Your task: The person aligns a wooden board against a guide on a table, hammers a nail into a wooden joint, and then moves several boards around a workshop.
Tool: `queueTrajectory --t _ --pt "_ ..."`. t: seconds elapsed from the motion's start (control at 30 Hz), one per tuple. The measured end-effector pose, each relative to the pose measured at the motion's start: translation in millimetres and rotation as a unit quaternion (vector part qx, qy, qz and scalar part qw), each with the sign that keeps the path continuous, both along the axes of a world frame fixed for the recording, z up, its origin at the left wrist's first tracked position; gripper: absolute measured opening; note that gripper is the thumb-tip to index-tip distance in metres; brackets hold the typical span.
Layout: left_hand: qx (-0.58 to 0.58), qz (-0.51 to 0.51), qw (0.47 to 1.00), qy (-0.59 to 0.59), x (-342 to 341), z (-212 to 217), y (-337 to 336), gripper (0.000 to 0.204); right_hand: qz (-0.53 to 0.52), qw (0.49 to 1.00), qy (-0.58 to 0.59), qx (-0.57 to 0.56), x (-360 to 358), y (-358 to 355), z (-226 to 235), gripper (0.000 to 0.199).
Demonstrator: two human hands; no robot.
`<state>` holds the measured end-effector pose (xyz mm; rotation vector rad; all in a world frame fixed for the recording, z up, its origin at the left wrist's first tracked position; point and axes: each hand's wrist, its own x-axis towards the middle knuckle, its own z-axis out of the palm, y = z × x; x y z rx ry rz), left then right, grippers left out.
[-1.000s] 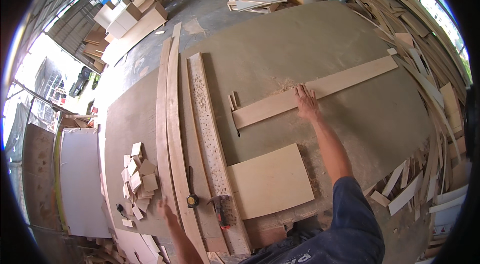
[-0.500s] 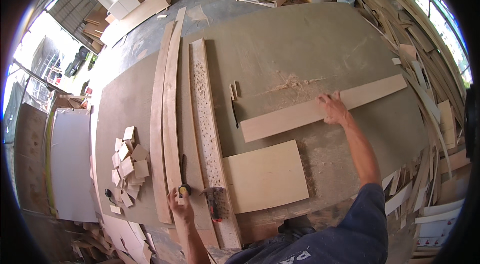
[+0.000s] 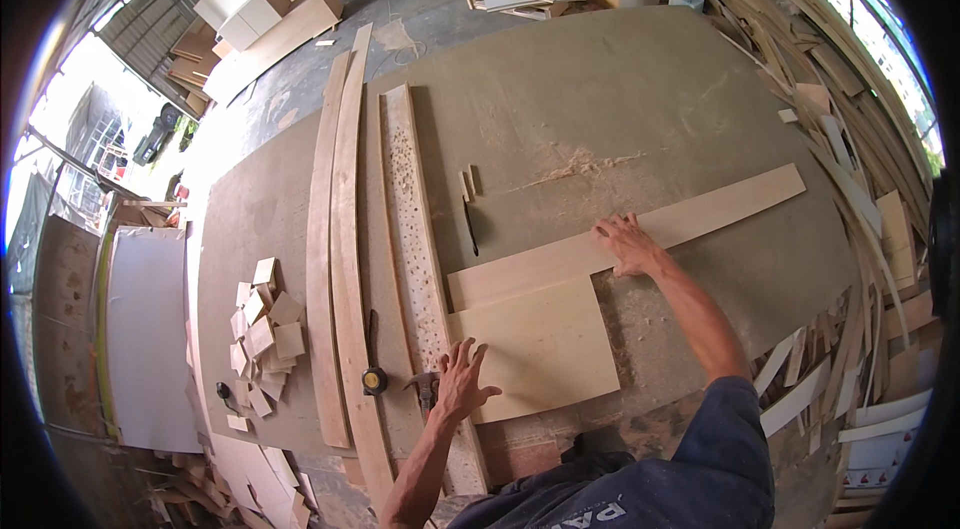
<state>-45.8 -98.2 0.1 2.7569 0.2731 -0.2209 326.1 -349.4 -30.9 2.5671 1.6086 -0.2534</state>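
Observation:
My right hand spans the long wooden board, fingers over its far edge and thumb at the near one. The board's near edge meets the far edge of a pale rectangular plywood sheet. Above the sheet's left side, fingers spread, my left hand holds nothing; whether it touches the sheet I cannot tell. Beside it a claw hammer rests on a speckled white channel with wooden sides, its handle mostly hidden. A black and yellow tape measure lies on one of two long planks.
Small wooden squares lie heaped at the left. Beyond the board are a black pencil-like stick, two short wood strips and sawdust. Offcuts are piled along the right side of the large worktop.
My right hand has slid the board left and nearer, up against the plywood sheet. My left hand has let go of the tape measure and moved right to the sheet, fingers spreading.

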Motion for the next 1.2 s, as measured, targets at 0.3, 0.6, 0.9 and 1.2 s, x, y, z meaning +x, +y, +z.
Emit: queueTrajectory --t 0.3,0.6,0.9,1.2 --pt "0.009 0.033 0.999 0.022 -0.5 -8.3 -5.2 0.095 0.025 0.999 0.024 -0.016 -6.4 17.0 -3.3 0.087" --pt "0.024 -0.001 1.000 -0.004 37.5 -42.5 53.7 0.094 -0.034 0.999 0.036 0.020 -19.7 12.1 0.4 0.087" --pt "0.109 -0.031 0.987 0.111 128.3 -7.3 103.4 0.120 -0.082 0.994 0.063 0.035 -28.6 14.6 0.2 0.082" --pt "0.080 0.012 0.989 0.122 131.8 -6.6 101.7 0.112 -0.219 0.916 0.148 0.303 -203.5 -20.5 -41.0 0.072"
